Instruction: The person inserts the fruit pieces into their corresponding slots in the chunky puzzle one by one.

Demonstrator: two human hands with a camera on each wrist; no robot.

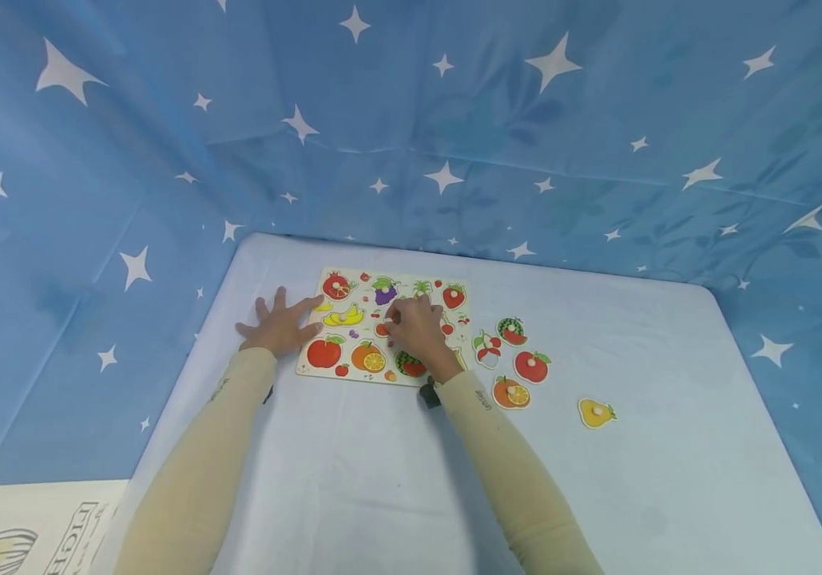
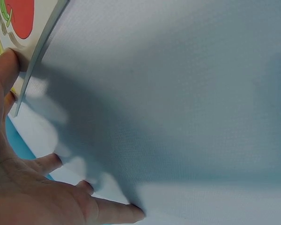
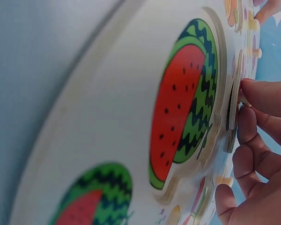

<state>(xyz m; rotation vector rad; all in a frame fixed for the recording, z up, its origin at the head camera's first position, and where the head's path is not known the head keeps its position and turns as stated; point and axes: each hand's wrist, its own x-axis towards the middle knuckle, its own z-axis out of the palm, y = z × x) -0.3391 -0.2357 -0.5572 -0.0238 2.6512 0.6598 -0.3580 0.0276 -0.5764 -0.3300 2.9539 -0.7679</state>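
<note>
A wooden fruit puzzle board (image 1: 310,365) lies on the table, with several knobbed pieces seated in it. My left hand (image 1: 280,326) is spread at its left edge; thumb and a finger touch the board, the other fingers rest on the tablecloth. Over the middle of the board, my right hand (image 1: 416,327) pinches the small knob of a puzzle piece (image 3: 233,101). That piece shows nearly edge-on in the right wrist view, so its fruit is hard to tell. Closer to that camera lies the watermelon recess (image 3: 180,101), with its printed picture bare.
Right of the board lie loose pieces: a watermelon (image 1: 512,331), a red-and-white fruit (image 1: 486,350), an apple (image 1: 531,366), an orange (image 1: 510,393) and, farther off, a yellow pear (image 1: 596,413). A blue starry curtain (image 1: 411,120) hangs behind the white-covered table (image 1: 353,479).
</note>
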